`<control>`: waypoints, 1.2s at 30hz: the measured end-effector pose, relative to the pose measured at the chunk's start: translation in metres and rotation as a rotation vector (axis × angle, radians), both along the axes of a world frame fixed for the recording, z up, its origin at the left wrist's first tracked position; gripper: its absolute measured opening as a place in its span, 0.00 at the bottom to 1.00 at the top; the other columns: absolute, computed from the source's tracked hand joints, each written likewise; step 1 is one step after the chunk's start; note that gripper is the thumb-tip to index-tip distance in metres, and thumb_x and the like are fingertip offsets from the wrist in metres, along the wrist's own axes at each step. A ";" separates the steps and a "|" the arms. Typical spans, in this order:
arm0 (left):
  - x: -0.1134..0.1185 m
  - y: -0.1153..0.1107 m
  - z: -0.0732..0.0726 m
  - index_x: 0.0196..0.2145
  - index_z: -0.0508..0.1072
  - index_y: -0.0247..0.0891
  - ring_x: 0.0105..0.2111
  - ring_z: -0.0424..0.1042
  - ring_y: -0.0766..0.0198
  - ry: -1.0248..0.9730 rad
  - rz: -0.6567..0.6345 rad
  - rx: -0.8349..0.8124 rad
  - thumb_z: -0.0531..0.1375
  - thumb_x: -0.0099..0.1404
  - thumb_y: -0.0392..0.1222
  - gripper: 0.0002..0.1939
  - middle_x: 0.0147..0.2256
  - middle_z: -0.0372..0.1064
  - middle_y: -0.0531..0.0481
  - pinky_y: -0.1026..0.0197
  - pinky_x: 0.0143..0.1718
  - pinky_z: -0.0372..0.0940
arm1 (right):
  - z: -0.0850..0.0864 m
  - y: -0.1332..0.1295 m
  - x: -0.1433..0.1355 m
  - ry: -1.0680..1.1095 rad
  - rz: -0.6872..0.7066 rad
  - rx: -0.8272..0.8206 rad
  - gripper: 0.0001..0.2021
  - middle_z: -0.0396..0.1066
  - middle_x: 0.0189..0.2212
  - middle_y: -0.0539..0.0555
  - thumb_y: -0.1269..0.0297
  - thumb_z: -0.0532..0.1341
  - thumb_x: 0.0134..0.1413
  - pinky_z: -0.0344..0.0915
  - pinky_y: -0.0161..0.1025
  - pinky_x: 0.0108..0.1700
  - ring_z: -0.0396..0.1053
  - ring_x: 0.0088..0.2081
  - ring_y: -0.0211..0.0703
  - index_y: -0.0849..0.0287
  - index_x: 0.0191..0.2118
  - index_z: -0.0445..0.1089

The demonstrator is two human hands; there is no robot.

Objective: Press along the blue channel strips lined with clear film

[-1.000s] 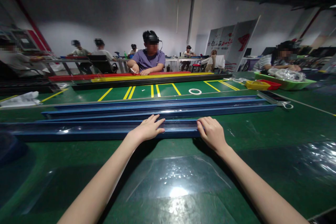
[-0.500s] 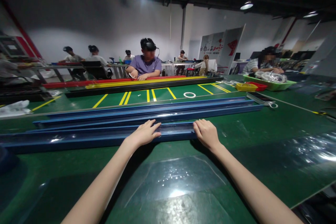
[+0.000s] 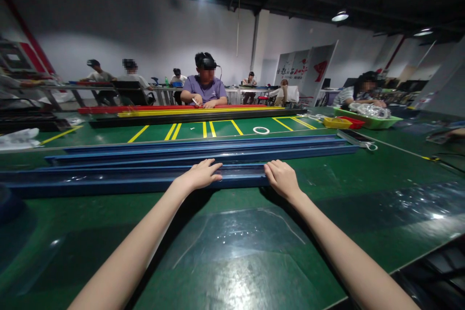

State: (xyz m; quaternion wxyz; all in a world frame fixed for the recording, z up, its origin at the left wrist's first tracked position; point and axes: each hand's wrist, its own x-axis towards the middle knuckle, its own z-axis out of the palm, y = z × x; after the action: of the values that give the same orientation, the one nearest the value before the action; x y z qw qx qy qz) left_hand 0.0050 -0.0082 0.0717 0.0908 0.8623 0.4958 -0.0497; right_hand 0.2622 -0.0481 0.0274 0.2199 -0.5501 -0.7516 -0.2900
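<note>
A long blue channel strip (image 3: 127, 185) with a hollow trough lies across the table in front of me. My left hand (image 3: 204, 174) rests on its trough near the right part, palm down, fingers stretched and apart. At the strip's right end, my right hand (image 3: 282, 177) has its fingers curled over the end. Just behind lie more blue channel strips (image 3: 290, 149), side by side and touching neither hand. What the right fingertips press inside the channel is hidden.
Clear plastic sheets (image 3: 236, 232) lie on the green table (image 3: 152, 237). Farther off are a white ring (image 3: 261, 130), a phone-like device (image 3: 354, 137), red, yellow and black strips (image 3: 203, 112), a yellow tray (image 3: 337, 122) and a green basket (image 3: 387, 122). A co-worker (image 3: 205, 87) sits opposite.
The camera view has shifted slightly. Both hands keep their places on the blue channel strip. The co-worker opposite has moved their hands a little.
</note>
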 end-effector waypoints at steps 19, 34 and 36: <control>0.021 0.001 -0.014 0.44 0.69 0.40 0.48 0.61 0.61 -0.281 -0.277 0.228 0.46 0.63 0.38 0.16 0.47 0.63 0.46 0.59 0.49 0.56 | 0.000 -0.001 -0.001 0.050 0.024 -0.047 0.18 0.67 0.23 0.52 0.64 0.45 0.59 0.51 0.36 0.32 0.61 0.29 0.38 0.59 0.23 0.66; 0.036 -0.011 -0.030 0.48 0.65 0.40 0.51 0.58 0.63 -0.274 -0.162 0.481 0.42 0.67 0.47 0.19 0.50 0.62 0.48 0.59 0.49 0.54 | -0.003 -0.014 -0.031 0.038 0.354 -0.163 0.14 0.70 0.39 0.57 0.65 0.47 0.57 0.59 0.38 0.41 0.64 0.40 0.42 0.62 0.42 0.67; 0.034 -0.010 -0.031 0.49 0.64 0.40 0.51 0.58 0.62 -0.267 -0.148 0.485 0.42 0.67 0.48 0.20 0.51 0.61 0.48 0.59 0.50 0.53 | -0.003 -0.016 -0.035 0.019 0.442 -0.159 0.15 0.68 0.43 0.58 0.66 0.47 0.57 0.59 0.38 0.44 0.64 0.44 0.42 0.63 0.47 0.63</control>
State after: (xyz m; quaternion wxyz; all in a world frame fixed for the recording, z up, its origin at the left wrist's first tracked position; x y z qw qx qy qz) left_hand 0.0388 -0.0179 0.0407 -0.0572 0.8916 0.4124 0.1778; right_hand 0.2277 -0.0636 0.0241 0.2409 -0.3905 -0.8722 -0.1696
